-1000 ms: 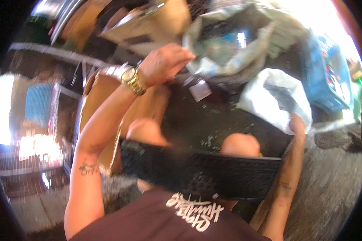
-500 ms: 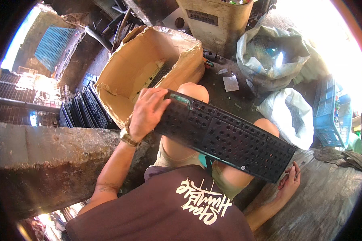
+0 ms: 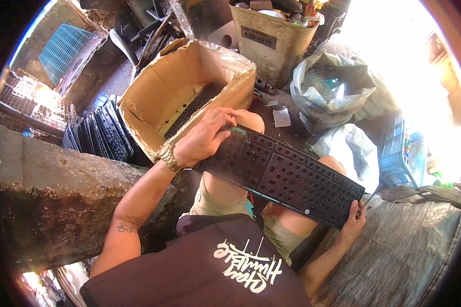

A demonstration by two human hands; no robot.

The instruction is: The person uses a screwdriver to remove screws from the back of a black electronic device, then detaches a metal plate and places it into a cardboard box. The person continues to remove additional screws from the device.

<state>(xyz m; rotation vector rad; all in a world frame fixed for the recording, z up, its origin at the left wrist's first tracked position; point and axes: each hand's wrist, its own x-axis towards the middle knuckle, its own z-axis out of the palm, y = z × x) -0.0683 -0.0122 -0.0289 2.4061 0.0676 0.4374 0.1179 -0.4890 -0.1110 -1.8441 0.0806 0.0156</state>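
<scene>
A black keyboard base (image 3: 302, 181), without keycaps and full of round holes, lies slantwise across my knees. A strip of green circuit board (image 3: 237, 131) shows at its upper left end. My left hand (image 3: 204, 135), with a gold watch at the wrist, grips that end, fingers bent near the green strip. At the lower right end my right hand (image 3: 351, 221) holds the corner, thumb on the face and fingers behind it. Something thin and dark sticks out by those fingers; its kind cannot be made out.
Ahead on the left stands an open cardboard box (image 3: 161, 84) with a keyboard part (image 3: 195, 107) inside. Left of it, black keyboard panels (image 3: 100, 130) stand stacked beyond a concrete ledge (image 3: 61, 189). A bin (image 3: 274, 46), sacks (image 3: 333, 92) and a blue crate (image 3: 394, 153) lie ahead and right.
My right hand has come up to the keyboard base's right end and now grips it. The left hand has slid slightly along its end, fingers more bent near the green strip.
</scene>
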